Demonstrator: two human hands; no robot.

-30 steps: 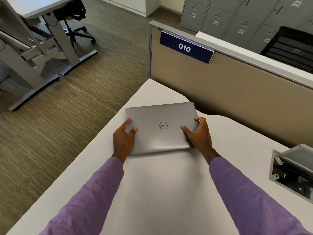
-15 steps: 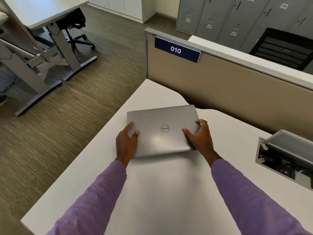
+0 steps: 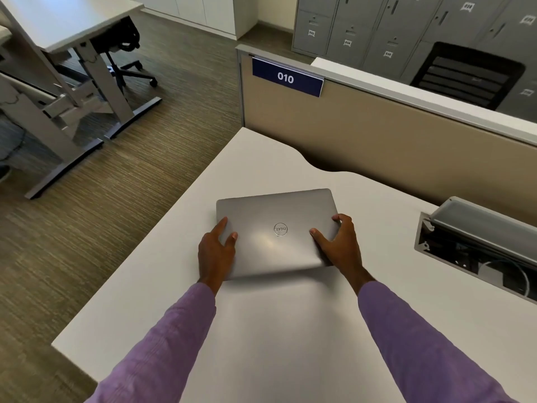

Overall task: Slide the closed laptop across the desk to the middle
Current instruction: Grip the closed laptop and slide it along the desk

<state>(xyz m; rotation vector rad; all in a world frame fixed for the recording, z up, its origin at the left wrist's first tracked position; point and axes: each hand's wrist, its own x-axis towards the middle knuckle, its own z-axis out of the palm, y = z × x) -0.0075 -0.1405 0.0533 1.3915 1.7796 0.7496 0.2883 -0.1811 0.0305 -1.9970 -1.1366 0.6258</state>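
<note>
Laptop (image 3: pixel 276 231), lid closed and silver, lies flat on the white table (image 3: pixel 290 330) toward its left part, just short of the beige partition (image 3: pixel 377 141). I see my left hand (image 3: pixel 216 254) pressed on its near-left corner, fingers (image 3: pixel 222 225) spread over the lid and edge (thumb on top). My right hand (image 3: pixel 338 245) clamps the near-right corner, fingers wrapping the side edge. Both hands grip the laptop. An open cable tray (image 3: pixel 479 245) sits well apart at the right.
</note>
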